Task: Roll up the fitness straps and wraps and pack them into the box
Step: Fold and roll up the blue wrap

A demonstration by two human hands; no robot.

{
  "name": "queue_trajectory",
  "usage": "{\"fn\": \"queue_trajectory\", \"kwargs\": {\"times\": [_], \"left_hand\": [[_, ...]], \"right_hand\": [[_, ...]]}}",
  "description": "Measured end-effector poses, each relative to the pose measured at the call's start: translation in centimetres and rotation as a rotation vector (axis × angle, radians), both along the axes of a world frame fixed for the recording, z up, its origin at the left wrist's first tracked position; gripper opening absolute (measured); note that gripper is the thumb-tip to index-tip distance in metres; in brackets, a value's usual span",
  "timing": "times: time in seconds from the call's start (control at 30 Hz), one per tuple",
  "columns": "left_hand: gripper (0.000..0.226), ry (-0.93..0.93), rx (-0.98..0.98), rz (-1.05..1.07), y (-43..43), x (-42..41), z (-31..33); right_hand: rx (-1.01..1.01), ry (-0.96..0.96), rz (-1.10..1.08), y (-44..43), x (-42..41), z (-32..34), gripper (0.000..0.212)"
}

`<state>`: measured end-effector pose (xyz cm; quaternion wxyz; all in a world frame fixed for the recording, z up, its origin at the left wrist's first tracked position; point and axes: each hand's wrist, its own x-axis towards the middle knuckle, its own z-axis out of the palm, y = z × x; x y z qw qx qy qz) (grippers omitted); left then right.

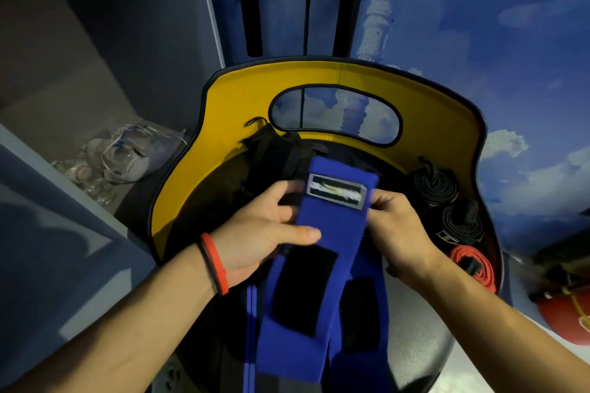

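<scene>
A wide blue wrap [332, 233] with a grey label near its top end and black fastening patches hangs down over the open yellow-lined box [242, 99]. My left hand [265, 230] grips its left edge, thumb laid across the front. My right hand [399, 226] pinches the right edge beside the label. Two rolled black straps [447, 201] and a rolled red strap [475, 265] lie against the box's right wall. Dark loose fabric [274, 153] sits at the back of the box.
A pile of clear plastic bags [124, 156] lies on the floor left of the box. Behind it stand blue cabinet doors with black handles [252, 0]. A red round object [565, 313] sits at the right edge.
</scene>
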<state>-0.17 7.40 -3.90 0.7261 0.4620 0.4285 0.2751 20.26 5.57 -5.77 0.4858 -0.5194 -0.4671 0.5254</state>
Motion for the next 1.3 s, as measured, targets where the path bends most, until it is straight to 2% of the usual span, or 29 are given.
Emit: {"fn": "queue_trajectory", "kwargs": {"times": [0.1,0.2,0.3,0.37,0.5,0.67,0.77,0.83,0.87,1.03,1.13,1.3], "left_hand": [[0.058,0.109,-0.015,-0.141,-0.6,0.0,0.0],[0.040,0.017,-0.078,-0.224,-1.3,0.5,0.6],[0.038,-0.019,-0.060,-0.093,-1.1,1.3,0.9],[0.030,0.005,-0.018,0.032,-0.5,1.3,0.6],[0.032,0.032,0.034,0.119,1.0,0.1,0.0],[0.032,0.060,0.201,0.393,3.0,-1.4,-0.1],[0.036,0.042,0.274,0.450,3.2,-1.3,0.1],[0.038,0.045,0.304,0.425,2.9,-0.8,0.0],[0.039,0.052,0.321,0.401,2.7,-0.3,-0.1],[0.037,0.030,0.352,0.359,1.1,1.6,-0.4],[0.042,-0.039,0.317,0.435,0.2,2.5,-0.5],[0.039,-0.116,0.289,0.408,-1.0,3.1,-0.5]], "right_hand": [[0.112,-0.147,-0.109,0.3,0.5,-0.4,0.018],[0.207,-0.195,-0.131,0.4,0.6,-0.6,0.027],[0.267,-0.239,-0.070,0.2,-0.1,-0.1,0.025],[0.230,-0.257,-0.028,0.2,-0.4,-0.1,0.025],[0.108,-0.218,-0.056,0.5,0.2,-0.2,0.026],[0.149,-0.039,-0.049,0.5,0.2,1.1,0.022],[0.186,-0.004,0.020,0.4,-0.3,1.4,0.043],[0.164,0.108,0.091,0.2,-0.8,1.5,0.059],[0.156,0.167,0.100,0.1,-1.0,1.6,0.059],[0.048,0.397,0.032,-0.4,-2.1,1.8,0.037],[0.054,0.402,0.015,-0.5,-2.3,1.8,0.021],[0.065,0.273,-0.113,-0.5,-3.0,1.4,0.018]]}}
